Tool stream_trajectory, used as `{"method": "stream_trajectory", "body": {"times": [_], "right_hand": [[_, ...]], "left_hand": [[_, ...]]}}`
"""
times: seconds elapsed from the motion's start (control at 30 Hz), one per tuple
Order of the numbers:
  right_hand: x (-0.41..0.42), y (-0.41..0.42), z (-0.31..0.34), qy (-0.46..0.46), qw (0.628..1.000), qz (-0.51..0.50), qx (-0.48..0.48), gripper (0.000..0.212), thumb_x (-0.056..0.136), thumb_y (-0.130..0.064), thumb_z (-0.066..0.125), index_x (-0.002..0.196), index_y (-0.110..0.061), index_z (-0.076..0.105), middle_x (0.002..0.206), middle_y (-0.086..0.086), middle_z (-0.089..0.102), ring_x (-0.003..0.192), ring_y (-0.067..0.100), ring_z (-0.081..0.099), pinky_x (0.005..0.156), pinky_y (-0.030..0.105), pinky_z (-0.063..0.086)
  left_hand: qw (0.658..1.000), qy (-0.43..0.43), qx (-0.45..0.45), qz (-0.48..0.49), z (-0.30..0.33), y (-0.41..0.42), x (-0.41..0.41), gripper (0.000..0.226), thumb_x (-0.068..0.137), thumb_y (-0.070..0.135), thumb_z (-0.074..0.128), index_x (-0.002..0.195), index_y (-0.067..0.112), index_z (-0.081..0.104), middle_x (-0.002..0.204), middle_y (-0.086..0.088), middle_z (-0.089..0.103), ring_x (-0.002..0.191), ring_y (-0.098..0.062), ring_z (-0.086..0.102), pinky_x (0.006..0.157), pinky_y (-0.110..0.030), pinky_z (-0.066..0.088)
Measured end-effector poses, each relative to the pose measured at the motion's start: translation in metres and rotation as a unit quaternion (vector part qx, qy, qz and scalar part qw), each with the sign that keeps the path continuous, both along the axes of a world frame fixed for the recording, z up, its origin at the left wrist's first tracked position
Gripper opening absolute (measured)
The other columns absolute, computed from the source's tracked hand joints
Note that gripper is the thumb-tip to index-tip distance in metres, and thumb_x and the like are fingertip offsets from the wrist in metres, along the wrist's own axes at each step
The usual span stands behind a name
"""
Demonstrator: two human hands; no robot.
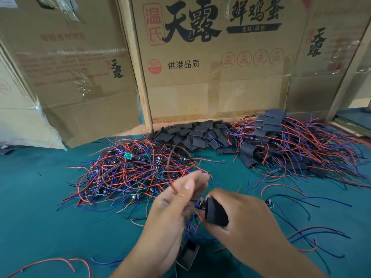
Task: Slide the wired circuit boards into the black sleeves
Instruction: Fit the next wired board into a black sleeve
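black sleeve (216, 213) gripped in right hand (247, 215), mouth toward left hand (176, 199), which pinches the board's (201, 204) wires (174, 187).

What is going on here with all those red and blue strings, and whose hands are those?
There is one picture, taken by a camera worn on a person's head, looking down at their own two hands. The strings are thin wires joined to tiny circuit boards. A big tangled pile of wired boards lies on the green table. Behind it is a heap of empty black sleeves, and to the right a pile of finished ones, with boards already inside. The right hand grips one black sleeve, with a board poking out of its end. The left hand holds that board's wires. Cardboard boxes stand behind.
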State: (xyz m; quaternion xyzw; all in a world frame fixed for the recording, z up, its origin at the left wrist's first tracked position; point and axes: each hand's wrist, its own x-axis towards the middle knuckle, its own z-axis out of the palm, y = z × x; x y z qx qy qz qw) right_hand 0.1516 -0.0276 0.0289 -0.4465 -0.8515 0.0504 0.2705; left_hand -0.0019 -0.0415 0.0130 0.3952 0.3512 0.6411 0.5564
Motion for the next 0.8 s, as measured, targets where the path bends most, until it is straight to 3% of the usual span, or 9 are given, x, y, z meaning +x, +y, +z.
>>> {"method": "stream_trajectory", "body": {"times": [0.07,0.13,0.23,0.33,0.43,0.5,0.63,0.8], "right_hand": [[0.002,0.000,-0.004,-0.011,1.000,-0.001,0.001,0.027,0.072,-0.050,0.046,0.070,-0.026,0.033,0.056,-0.006,0.030,0.054,0.017,0.027,0.048,0.031,0.032],[0.002,0.002,-0.010,-0.028,1.000,-0.003,0.003,0.030,0.073,-0.052,0.046,0.071,-0.025,0.033,0.058,-0.005,0.032,0.058,0.017,0.027,0.051,0.029,0.028],[-0.002,0.001,-0.017,-0.047,0.998,0.001,-0.046,0.040,0.071,-0.064,0.034,0.079,-0.025,0.035,0.064,-0.007,0.041,0.066,0.016,0.034,0.060,0.031,0.032],[-0.001,0.000,-0.016,-0.006,0.994,0.019,-0.103,0.060,0.067,-0.087,0.040,0.082,-0.029,0.039,0.067,-0.007,0.050,0.065,0.013,0.045,0.059,0.028,0.038],[0.008,0.008,-0.010,0.109,0.978,0.037,-0.174,0.065,0.069,-0.090,0.041,0.088,-0.028,0.045,0.063,-0.011,0.051,0.055,0.007,0.046,0.053,0.022,0.036],[0.012,0.015,-0.008,0.118,0.982,0.036,-0.140,0.065,0.072,-0.088,0.039,0.087,-0.025,0.046,0.059,-0.007,0.047,0.053,0.011,0.044,0.053,0.025,0.037],[0.012,0.024,-0.001,0.090,0.995,-0.007,0.044,0.061,0.074,-0.082,0.043,0.076,-0.023,0.054,0.056,-0.007,0.046,0.052,0.013,0.043,0.051,0.037,0.043],[0.011,0.025,-0.003,0.131,0.986,0.009,0.101,0.055,0.077,-0.071,0.053,0.074,-0.016,0.060,0.056,-0.010,0.044,0.051,0.015,0.045,0.048,0.036,0.044]], "left_hand": [[0.999,0.006,0.015,0.035,0.004,0.002,-0.011,0.037,0.086,0.032,0.060,0.111,0.008,0.073,0.117,-0.016,0.072,0.110,-0.027,0.069,0.095,-0.035,0.051],[0.998,0.011,0.019,0.065,0.005,0.004,-0.018,0.031,0.088,0.032,0.059,0.100,0.010,0.077,0.096,-0.013,0.074,0.091,-0.026,0.071,0.091,-0.035,0.054],[0.995,0.000,0.013,0.098,0.007,0.005,-0.017,0.036,0.093,0.037,0.052,0.093,0.009,0.075,0.060,-0.003,0.044,0.057,-0.019,0.049,0.070,-0.031,0.054],[0.994,-0.020,-0.013,0.111,0.008,0.004,-0.012,0.043,0.096,0.044,0.048,0.083,0.009,0.069,0.060,0.002,0.018,0.047,-0.014,0.021,0.046,-0.024,0.035],[0.995,-0.018,-0.027,0.091,0.006,0.003,-0.011,0.036,0.099,0.040,0.047,0.076,0.013,0.057,0.064,-0.001,0.012,0.051,-0.017,0.012,0.046,-0.027,0.021],[0.996,0.020,-0.006,0.081,0.004,0.002,-0.011,0.033,0.099,0.034,0.053,0.073,0.015,0.052,0.063,-0.001,0.013,0.050,-0.017,0.011,0.046,-0.028,0.018],[0.991,0.113,0.048,0.044,0.004,-0.001,-0.006,0.034,0.095,0.035,0.048,0.064,0.021,0.053,0.055,0.006,0.020,0.046,-0.013,0.016,0.043,-0.019,0.023],[0.975,0.202,0.091,-0.006,-0.001,-0.006,-0.003,0.033,0.093,0.044,0.053,0.065,0.026,0.054,0.055,0.009,0.025,0.047,-0.010,0.019,0.045,-0.018,0.025]]}}
